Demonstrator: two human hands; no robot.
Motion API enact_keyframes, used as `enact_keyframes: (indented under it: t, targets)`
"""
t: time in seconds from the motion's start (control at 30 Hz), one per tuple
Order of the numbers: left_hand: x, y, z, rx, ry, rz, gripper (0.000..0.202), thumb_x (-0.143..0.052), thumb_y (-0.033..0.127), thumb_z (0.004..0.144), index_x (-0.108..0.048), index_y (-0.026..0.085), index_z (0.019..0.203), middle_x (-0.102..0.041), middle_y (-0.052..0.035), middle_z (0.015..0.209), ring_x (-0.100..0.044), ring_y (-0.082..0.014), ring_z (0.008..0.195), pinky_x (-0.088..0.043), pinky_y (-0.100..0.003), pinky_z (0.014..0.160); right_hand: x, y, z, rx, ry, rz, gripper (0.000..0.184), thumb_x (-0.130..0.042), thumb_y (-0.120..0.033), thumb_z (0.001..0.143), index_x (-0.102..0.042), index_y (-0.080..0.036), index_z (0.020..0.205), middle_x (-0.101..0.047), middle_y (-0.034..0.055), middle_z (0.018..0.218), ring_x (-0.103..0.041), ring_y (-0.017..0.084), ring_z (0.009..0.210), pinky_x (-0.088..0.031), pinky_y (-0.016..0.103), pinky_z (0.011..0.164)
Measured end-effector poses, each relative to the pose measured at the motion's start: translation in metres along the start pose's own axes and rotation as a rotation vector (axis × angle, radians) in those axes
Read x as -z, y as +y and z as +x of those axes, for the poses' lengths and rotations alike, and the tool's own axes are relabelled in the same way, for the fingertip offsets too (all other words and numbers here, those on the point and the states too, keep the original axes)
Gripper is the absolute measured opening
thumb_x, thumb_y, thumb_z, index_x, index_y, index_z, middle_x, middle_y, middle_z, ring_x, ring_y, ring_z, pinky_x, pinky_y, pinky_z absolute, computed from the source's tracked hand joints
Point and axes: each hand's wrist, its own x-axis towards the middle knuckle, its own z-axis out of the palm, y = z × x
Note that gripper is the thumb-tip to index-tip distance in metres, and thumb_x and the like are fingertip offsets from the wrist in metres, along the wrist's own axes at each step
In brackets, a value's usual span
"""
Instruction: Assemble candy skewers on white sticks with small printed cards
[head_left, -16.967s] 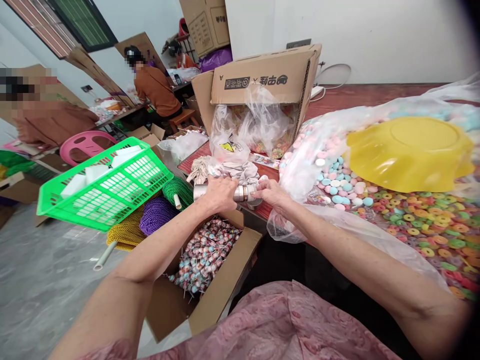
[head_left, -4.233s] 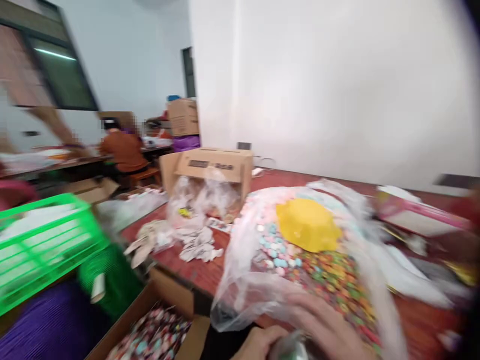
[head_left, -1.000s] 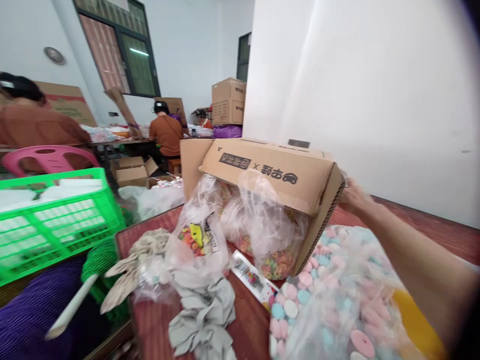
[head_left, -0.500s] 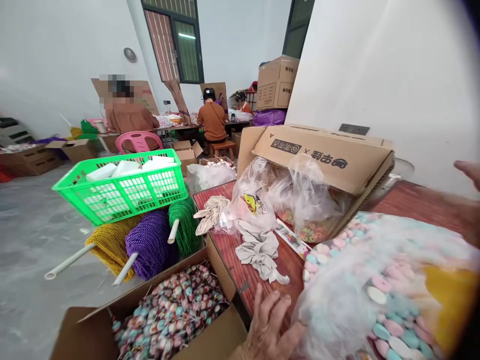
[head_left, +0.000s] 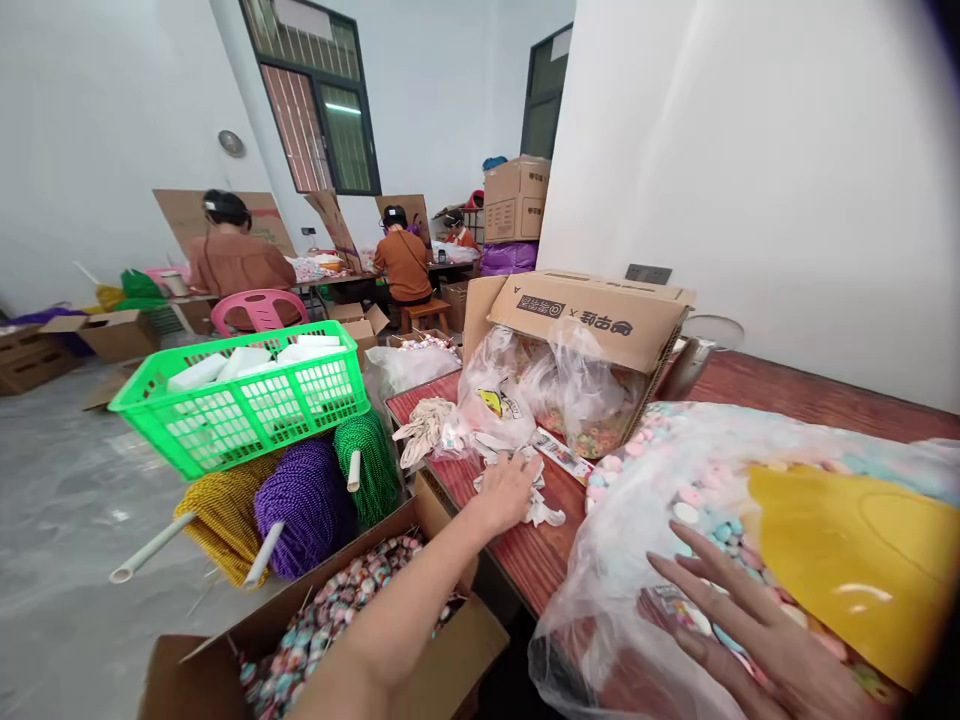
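Note:
My left hand (head_left: 510, 492) reaches across the red wood-grain table and lies on a crumpled pale cloth (head_left: 546, 512), fingers apart and partly covering it. My right hand (head_left: 757, 610) hovers at the lower right with fingers spread, holding nothing. Beneath it lies a large clear plastic bag (head_left: 600, 590) with pink, white and blue oval beads (head_left: 724, 530). A yellow scoop-like piece (head_left: 855, 560) rests among the beads; its exact kind is unclear. Left of the cloth sits a bunched knitted cloth (head_left: 424, 430), perhaps gloves.
A tipped cardboard box (head_left: 592, 315) holds plastic bags of small rings. Beside the table, an open carton (head_left: 469, 640) contains beaded strings. A green basket (head_left: 247, 400) of white blocks sits above yellow, purple (head_left: 304, 510) and green cord rolls. Several people work at tables behind.
My left hand has moved forward from the table's near edge onto the pale cloth. My right hand has come down and left, over the bag of beads. The view has shifted right.

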Motion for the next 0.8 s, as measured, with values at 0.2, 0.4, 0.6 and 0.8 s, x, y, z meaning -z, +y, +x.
enact_keyframes:
  t: [0.2, 0.4, 0.6, 0.8]
  targets:
    - [-0.014, -0.011, 0.009, 0.037, 0.085, -0.171, 0.027, -0.055, 0.005, 0.084, -0.065, 0.011, 0.109, -0.062, -0.0167, 0.111, -0.059, -0.0319, 0.108, -0.049, -0.051, 0.098, -0.008, -0.041, 0.029, -0.404, -0.055, 0.879, 0.064, -0.026, -0.07, 0.097, -0.018, -0.046, 0.156, -0.029, 0.0036, 0.159, -0.054, 0.027, 0.128, -0.056, 0.045, 0.094]
    - [0.0, 0.037, -0.045, -0.104, 0.269, -0.467, 0.025, -0.04, 0.018, 0.098, -0.057, 0.016, 0.116, -0.06, -0.0111, 0.115, -0.058, -0.0217, 0.111, -0.049, -0.036, 0.098, -0.047, -0.053, 0.074, -0.535, -0.117, 1.335, 0.093, -0.024, -0.091, 0.082, -0.008, -0.042, 0.158, -0.018, 0.0078, 0.162, -0.051, 0.034, 0.128, -0.049, 0.058, 0.096]
    - [-0.005, 0.068, -0.077, -0.352, 0.372, -0.415, 0.022, -0.043, 0.025, 0.097, -0.047, 0.016, 0.116, -0.062, -0.0109, 0.097, -0.06, -0.0235, 0.086, -0.051, -0.038, 0.076, -0.076, -0.07, 0.092, -0.457, -0.053, 1.214, 0.092, -0.029, -0.087, 0.086, -0.035, -0.026, 0.154, -0.042, 0.0083, 0.151, -0.031, 0.025, 0.146, -0.013, 0.044, 0.126]
    - [0.006, 0.051, -0.078, -0.742, 0.238, 0.141, 0.012, -0.051, 0.025, 0.086, -0.054, 0.017, 0.094, -0.059, -0.0078, 0.078, -0.058, -0.0233, 0.066, -0.045, -0.032, 0.056, -0.058, -0.05, 0.109, -0.352, -0.297, 0.71, 0.088, -0.013, -0.08, 0.092, -0.047, -0.021, 0.147, -0.063, 0.0118, 0.127, -0.064, 0.025, 0.112, -0.052, 0.044, 0.098]
